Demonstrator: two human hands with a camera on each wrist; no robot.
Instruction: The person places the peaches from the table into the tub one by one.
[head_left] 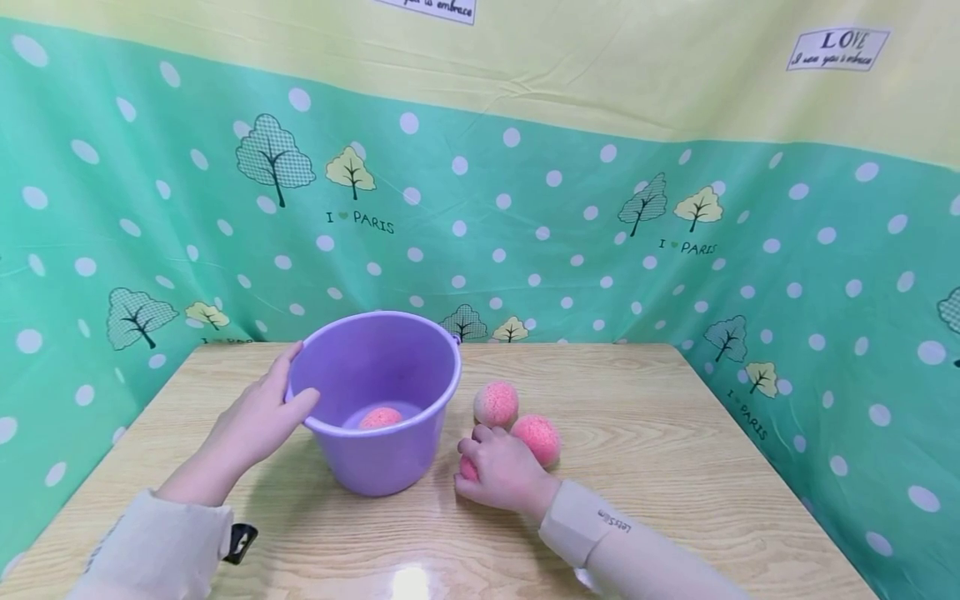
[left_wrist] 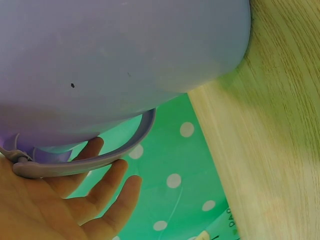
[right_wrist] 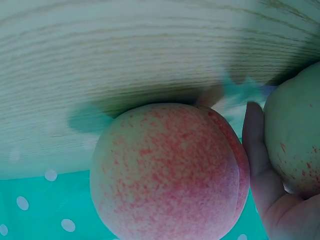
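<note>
A purple bucket (head_left: pixel 378 458) stands on the table with one pink peach (head_left: pixel 380 417) inside it. My left hand (head_left: pixel 251 421) holds the bucket's left rim, thumb over the inner side. From the left wrist, its fingers (left_wrist: pixel 110 200) show spread outside the wall, by the bucket's purple handle (left_wrist: pixel 95 164). To the right of the bucket, my right hand (head_left: pixel 504 473) grips a peach (right_wrist: pixel 297 130), mostly covered by the hand in the head view. Two more peaches, one farther back (head_left: pixel 497 403) and one right beside the hand (head_left: pixel 538 439), lie on the tabletop.
The wood-grain table (head_left: pixel 637 500) ends at a green and yellow curtain (head_left: pixel 555 250) printed with dots and trees, which hangs behind it and along both sides. A small black object (head_left: pixel 240 543) shows at the left sleeve's cuff.
</note>
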